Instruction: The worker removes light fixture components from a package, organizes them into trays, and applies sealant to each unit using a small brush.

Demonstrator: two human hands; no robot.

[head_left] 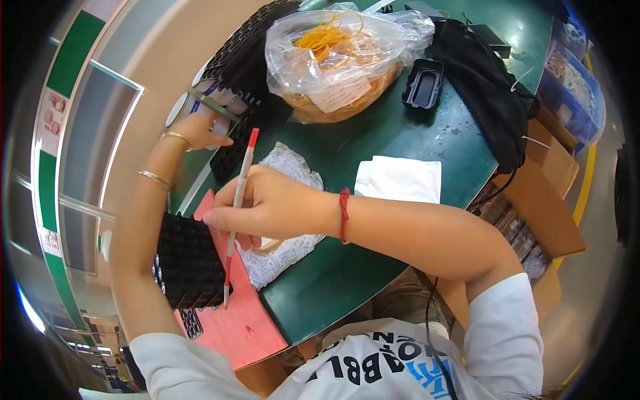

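From the head view I judge the work partly done: one black gridded tray (189, 259) sits on the pink board (243, 320) at the green surface (400, 133), more black trays (248, 47) stacked beyond. My right hand (267, 203) crosses inward, fingers closed around a red-tipped white stick (239, 200), its lower end touching the tray's edge. My left hand (200, 130) reaches out, fingers curled on a small pale part (220, 125) by the far trays.

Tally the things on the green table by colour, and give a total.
Black: 4 – tray stack, gridded tray, small tray, mesh bag
White: 2 – folded cloth, printed packet
Pink: 1 – board
Clear: 1 – bag of rubber bands
Total: 8
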